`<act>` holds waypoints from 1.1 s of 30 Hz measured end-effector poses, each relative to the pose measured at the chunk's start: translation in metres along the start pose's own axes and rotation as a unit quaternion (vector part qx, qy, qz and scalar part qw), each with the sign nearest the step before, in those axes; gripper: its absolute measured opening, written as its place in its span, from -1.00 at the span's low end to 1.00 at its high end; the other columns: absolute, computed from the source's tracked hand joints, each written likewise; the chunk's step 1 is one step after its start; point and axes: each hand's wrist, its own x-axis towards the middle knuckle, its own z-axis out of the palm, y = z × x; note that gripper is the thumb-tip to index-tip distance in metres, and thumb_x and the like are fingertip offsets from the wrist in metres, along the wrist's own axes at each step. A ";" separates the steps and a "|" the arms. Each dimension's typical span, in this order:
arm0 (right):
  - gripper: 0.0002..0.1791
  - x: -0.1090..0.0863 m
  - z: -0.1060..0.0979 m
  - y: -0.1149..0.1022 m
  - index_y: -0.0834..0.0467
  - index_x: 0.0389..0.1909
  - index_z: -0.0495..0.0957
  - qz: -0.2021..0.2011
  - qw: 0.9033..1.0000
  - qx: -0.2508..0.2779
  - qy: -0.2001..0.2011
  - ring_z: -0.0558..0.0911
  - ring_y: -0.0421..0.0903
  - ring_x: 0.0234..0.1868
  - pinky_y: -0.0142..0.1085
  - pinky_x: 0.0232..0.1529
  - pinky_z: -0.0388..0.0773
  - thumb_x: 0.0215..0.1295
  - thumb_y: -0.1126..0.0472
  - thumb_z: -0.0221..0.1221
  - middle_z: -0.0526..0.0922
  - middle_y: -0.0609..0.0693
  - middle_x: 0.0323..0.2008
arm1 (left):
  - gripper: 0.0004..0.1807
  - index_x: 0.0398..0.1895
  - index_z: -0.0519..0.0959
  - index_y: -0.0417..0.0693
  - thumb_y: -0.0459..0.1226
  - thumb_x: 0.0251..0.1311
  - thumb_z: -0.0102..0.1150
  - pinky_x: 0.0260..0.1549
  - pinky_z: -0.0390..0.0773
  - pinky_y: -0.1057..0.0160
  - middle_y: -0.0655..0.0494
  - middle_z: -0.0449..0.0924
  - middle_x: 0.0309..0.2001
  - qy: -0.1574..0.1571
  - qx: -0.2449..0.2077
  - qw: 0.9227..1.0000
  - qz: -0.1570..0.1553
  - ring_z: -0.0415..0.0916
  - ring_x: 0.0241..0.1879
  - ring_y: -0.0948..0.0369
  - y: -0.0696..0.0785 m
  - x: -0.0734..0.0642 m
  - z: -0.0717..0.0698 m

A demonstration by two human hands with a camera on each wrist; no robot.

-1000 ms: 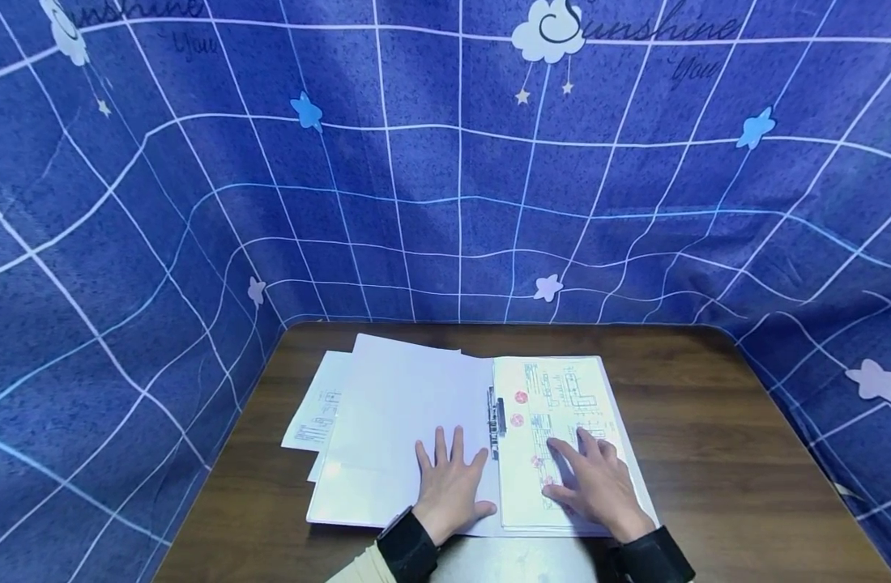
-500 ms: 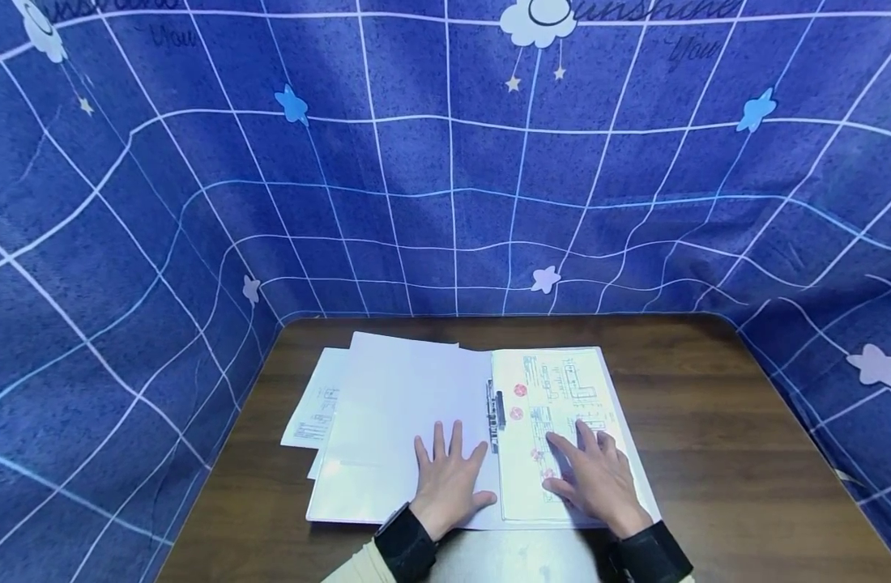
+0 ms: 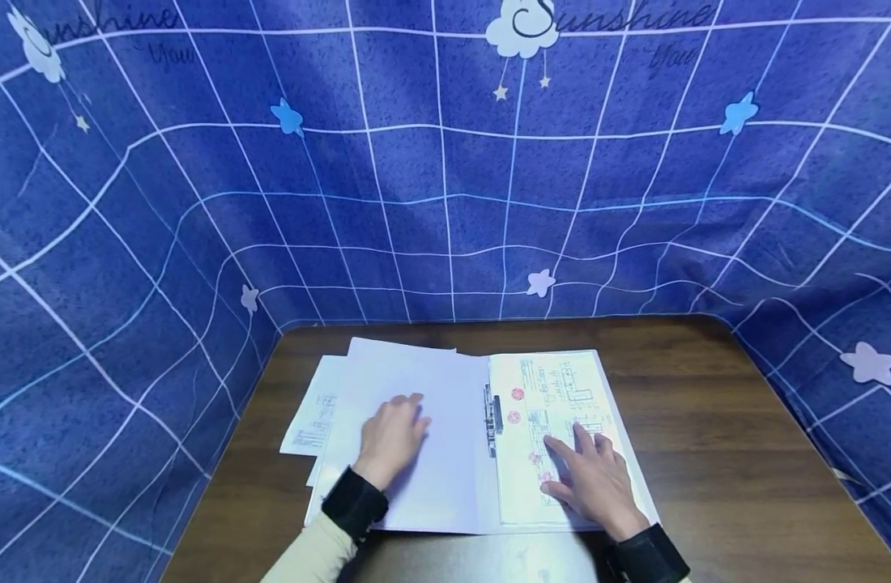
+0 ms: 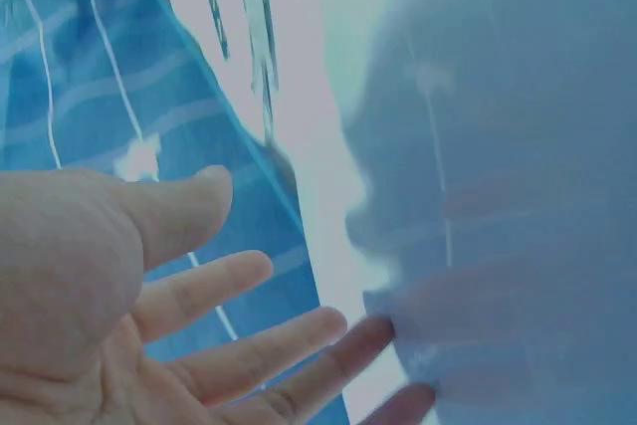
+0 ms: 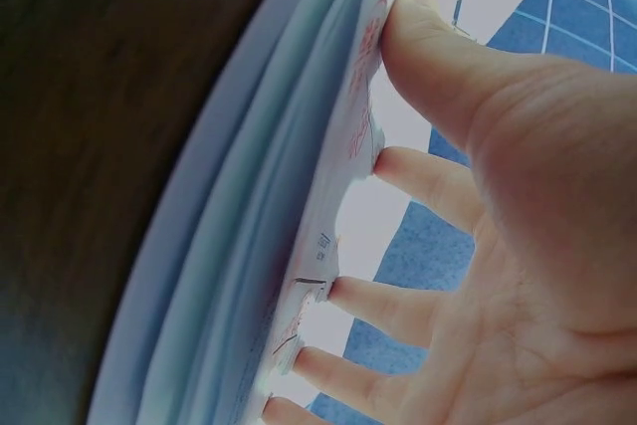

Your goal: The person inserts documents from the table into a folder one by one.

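Resting spread fingertips on the printed pages [image 3: 551,405]: right hand [image 3: 598,486], with the left hand [image 3: 393,437] over the cover [image 3: 402,376].
Count: one open folder [image 3: 487,494] on one table [image 3: 722,429]; one dark clip [image 3: 498,414] near the spine; one stack of printed pages at 3 o'clock from the clip, top page showing four red stamps [image 3: 517,394]; one white cover at 9 o'clock; at least two loose sheets [image 3: 314,417] jutting from under it, farther toward 9 o'clock. Right hand sits at 4 o'clock from the clip. Left fingers stand apart in the left wrist view, two tips meeting the cover; pressure cannot be told. Versus half a second earlier: left hand, then splayed flat near the spine, has shifted toward 9 o'clock, its fingers foreshortened in the head view; right hand unchanged.
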 end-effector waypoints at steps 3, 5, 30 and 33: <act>-0.19 0.000 0.001 0.000 -0.03 0.33 0.58 0.001 1.000 0.000 0.000 0.29 0.58 0.31 0.47 0.16 0.27 0.03 -0.21 0.52 0.30 0.42 0.43 | -0.63 0.13 0.66 -0.10 -0.22 0.29 0.36 -0.46 0.62 -0.12 -0.18 0.73 -0.14 0.025 -0.020 0.999 -0.041 0.69 -0.24 -0.15 -0.023 0.010 -0.012; -0.19 0.000 0.001 0.000 -0.03 0.33 0.58 0.003 1.000 -0.001 -0.001 0.28 0.59 0.32 0.47 0.16 0.26 0.04 -0.21 0.51 0.29 0.42 0.44 | -0.67 0.10 0.68 -0.11 -0.25 0.29 0.35 -0.48 0.60 -0.15 -0.21 0.74 -0.15 0.044 -0.025 0.997 -0.064 0.70 -0.25 -0.19 -0.037 0.016 -0.016; -0.18 -0.001 0.003 -0.001 -0.05 0.35 0.57 0.012 1.000 0.000 -0.012 0.23 0.61 0.35 0.46 0.21 0.23 0.04 -0.23 0.50 0.27 0.40 0.47 | -0.41 0.26 0.38 -0.31 -0.44 0.11 0.25 0.10 0.22 -0.58 -0.66 0.14 0.33 0.074 0.010 0.955 -0.287 0.23 0.21 -0.54 -0.125 0.014 0.010; -0.17 -0.002 0.002 -0.001 -0.06 0.35 0.56 0.013 1.000 -0.002 -0.013 0.23 0.61 0.36 0.45 0.22 0.23 0.04 -0.24 0.50 0.27 0.39 0.47 | -0.38 0.30 0.32 -0.34 -0.38 0.18 0.27 0.11 0.13 -0.66 -0.75 0.07 0.33 0.047 0.003 0.950 -0.309 0.18 0.20 -0.63 -0.129 0.012 0.012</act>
